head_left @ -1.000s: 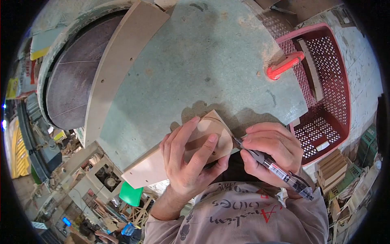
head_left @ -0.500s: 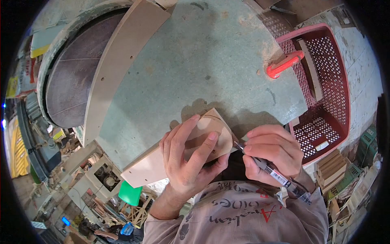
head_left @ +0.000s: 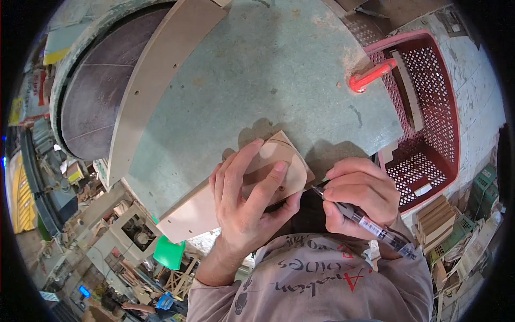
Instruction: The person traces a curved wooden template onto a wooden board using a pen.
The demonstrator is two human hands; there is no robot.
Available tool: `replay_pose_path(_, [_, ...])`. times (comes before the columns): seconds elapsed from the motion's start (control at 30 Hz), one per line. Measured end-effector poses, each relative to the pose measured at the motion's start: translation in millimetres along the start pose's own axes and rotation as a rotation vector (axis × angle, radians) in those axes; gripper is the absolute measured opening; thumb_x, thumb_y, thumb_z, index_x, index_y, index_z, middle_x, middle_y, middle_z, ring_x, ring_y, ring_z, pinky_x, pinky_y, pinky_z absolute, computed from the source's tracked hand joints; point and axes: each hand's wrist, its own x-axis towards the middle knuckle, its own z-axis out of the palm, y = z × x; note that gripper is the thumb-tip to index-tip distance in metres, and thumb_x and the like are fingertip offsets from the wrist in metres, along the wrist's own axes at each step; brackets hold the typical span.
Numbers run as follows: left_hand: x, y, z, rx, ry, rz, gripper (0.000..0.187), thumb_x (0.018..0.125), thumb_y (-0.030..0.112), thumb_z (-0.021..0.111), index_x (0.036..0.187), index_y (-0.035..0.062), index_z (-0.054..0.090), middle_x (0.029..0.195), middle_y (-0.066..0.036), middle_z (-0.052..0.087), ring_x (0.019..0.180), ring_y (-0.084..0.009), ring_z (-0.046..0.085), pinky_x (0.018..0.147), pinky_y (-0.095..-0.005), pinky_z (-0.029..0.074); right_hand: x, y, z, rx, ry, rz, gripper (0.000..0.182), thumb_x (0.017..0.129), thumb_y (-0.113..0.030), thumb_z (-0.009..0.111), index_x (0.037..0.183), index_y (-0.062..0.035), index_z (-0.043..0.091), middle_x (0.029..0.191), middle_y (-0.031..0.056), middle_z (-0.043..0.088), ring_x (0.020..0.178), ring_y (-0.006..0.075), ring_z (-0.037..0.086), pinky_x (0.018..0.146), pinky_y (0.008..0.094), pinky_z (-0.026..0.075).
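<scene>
So there's a small rounded wooden piece [head_left: 281, 172] lying on top of a longer wooden strip [head_left: 198, 214] right at the near edge of the green worktable [head_left: 268, 75]. The left hand [head_left: 244, 206] is flat on top of it, fingers spread out and pressing down, with the thumb curled round the near edge. A curved pen line shows on the wood near its far corner. The right hand [head_left: 359, 196] is just beside it, fingers bunched tight and pinching a clear-barrelled pen [head_left: 365, 222], whose tip sits right at the piece's right edge; can't tell if it actually touches the wood. Further out, a long curved board [head_left: 155, 80] lies on the table's left side, next to a big dark round disc [head_left: 99, 96]. A red clamp handle [head_left: 370, 77] sits at the table's right edge, and past that is a red perforated crate [head_left: 434, 107] with a few wood bits inside.
</scene>
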Motion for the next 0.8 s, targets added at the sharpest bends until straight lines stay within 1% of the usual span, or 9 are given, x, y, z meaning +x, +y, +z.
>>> replay_pose_path(0.07, [0.1,0.0,-1.1,-0.001,-0.008,-0.006,0.056,0.056,0.012,0.085,0.109,0.0128,0.064,0.129,-0.019,0.054,0.110,-0.0347,0.056,0.088,-0.0427,0.048,-1.5,2.0,2.4,-0.018,0.025,-0.013,0.027,0.061,-0.001,0.075,0.085,-0.0026,0.064,0.076,0.0082,0.066,0.077,0.0280,0.066,0.065,0.0343,0.055])
replay_pose_path(0.3, [1.2,1.2,-1.3,0.009,-0.020,-0.009,0.056,0.056,0.012,0.085,0.108,0.0124,0.065,0.129,-0.018,0.054,0.111,-0.0343,0.055,0.089,-0.0428,0.048,3.4,-0.9,0.5,-0.057,-0.029,-0.001,0.028,0.060,-0.002,0.076,0.085,-0.0037,0.065,0.075,0.0076,0.066,0.077,0.0274,0.066,0.064,0.0336,0.054])
replay_pose_path(0.37, [1.2,1.3,-1.3,0.014,-0.022,-0.006,0.056,0.056,0.012,0.085,0.108,0.0123,0.065,0.129,-0.018,0.054,0.111,-0.0343,0.055,0.089,-0.0430,0.048,3.4,-3.5,0.2,-0.023,-0.058,0.050,0.032,0.059,0.002,0.079,0.087,-0.0045,0.065,0.081,0.0064,0.064,0.083,0.0257,0.064,0.069,0.0341,0.054])
replay_pose_path(0.57, [0.2,0.5,-0.2,0.014,-0.012,-0.004,0.055,0.057,0.013,0.084,0.108,0.0121,0.065,0.129,-0.018,0.054,0.111,-0.0342,0.055,0.089,-0.0428,0.047,2.6,-4.3,1.1,-0.034,-0.071,0.066,0.031,0.059,0.000,0.079,0.086,-0.0051,0.066,0.081,0.0052,0.064,0.084,0.0246,0.064,0.072,0.0350,0.052])
replay_pose_path(0.8, [0.1,0.3,-1.1,0.004,-0.014,-0.005,0.054,0.059,0.016,0.085,0.110,0.0130,0.064,0.129,-0.019,0.054,0.112,-0.0348,0.055,0.090,-0.0432,0.047,4.5,-4.7,1.4,-0.040,-0.075,0.058,0.028,0.060,-0.001,0.079,0.085,-0.0052,0.066,0.081,0.0044,0.064,0.084,0.0236,0.064,0.073,0.0355,0.052])
